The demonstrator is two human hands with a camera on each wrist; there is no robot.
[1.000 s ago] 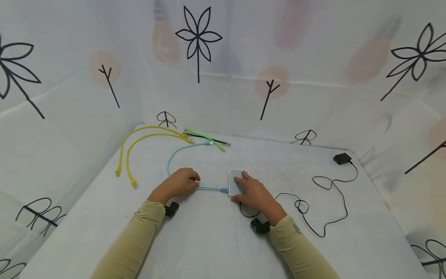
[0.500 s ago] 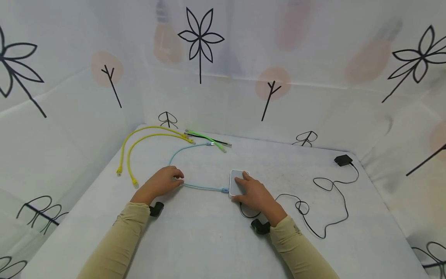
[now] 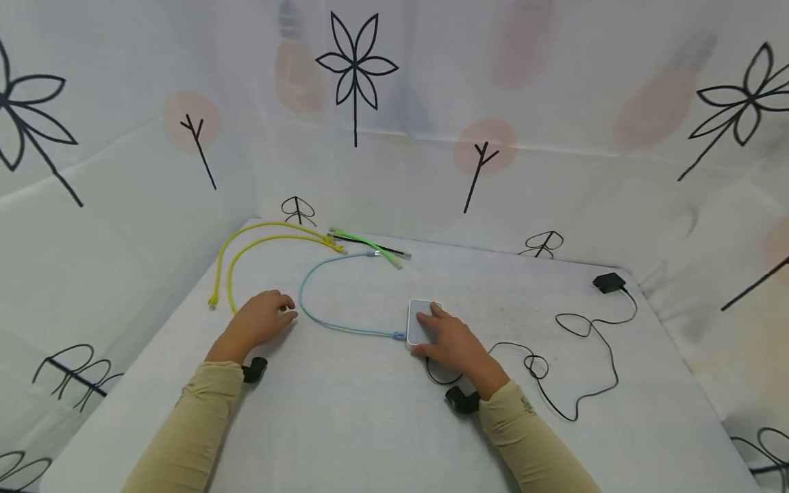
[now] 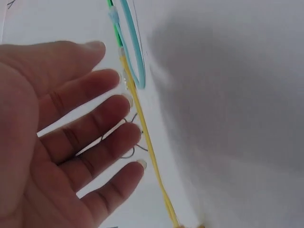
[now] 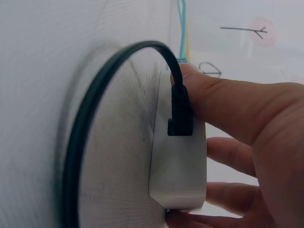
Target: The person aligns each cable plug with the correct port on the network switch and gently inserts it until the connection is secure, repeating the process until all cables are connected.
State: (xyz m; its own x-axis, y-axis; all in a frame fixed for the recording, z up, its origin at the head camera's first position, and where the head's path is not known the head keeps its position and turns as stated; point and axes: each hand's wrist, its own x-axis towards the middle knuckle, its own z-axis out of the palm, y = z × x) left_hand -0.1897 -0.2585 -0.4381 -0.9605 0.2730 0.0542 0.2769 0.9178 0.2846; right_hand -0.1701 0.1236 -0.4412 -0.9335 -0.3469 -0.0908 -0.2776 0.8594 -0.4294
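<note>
My left hand (image 3: 255, 322) is over the left of the table with its fingers loosely bent and apart, holding nothing. It is nearest to the inner yellow network cable (image 3: 229, 274), whose near end it hides. My right hand (image 3: 453, 346) grips a small white network box (image 3: 417, 313), thumb at the near edge and fingers over the top and far side. A light blue network cable (image 3: 327, 324) meets the box's left side at its plug (image 3: 399, 335); its other end lies free behind. In the right wrist view, a black power plug (image 5: 180, 111) sits in the box's side.
At the back left lie a second yellow cable (image 3: 222, 250), a short green cable (image 3: 370, 242) and a black cable (image 3: 394, 253) crossing it. A black power adapter (image 3: 609, 283) rests at the back right, its thin black cord (image 3: 611, 350) looping across the right side.
My left hand has let go of the blue cable and moved left towards the yellow cables. My right hand has stayed on the white box.
</note>
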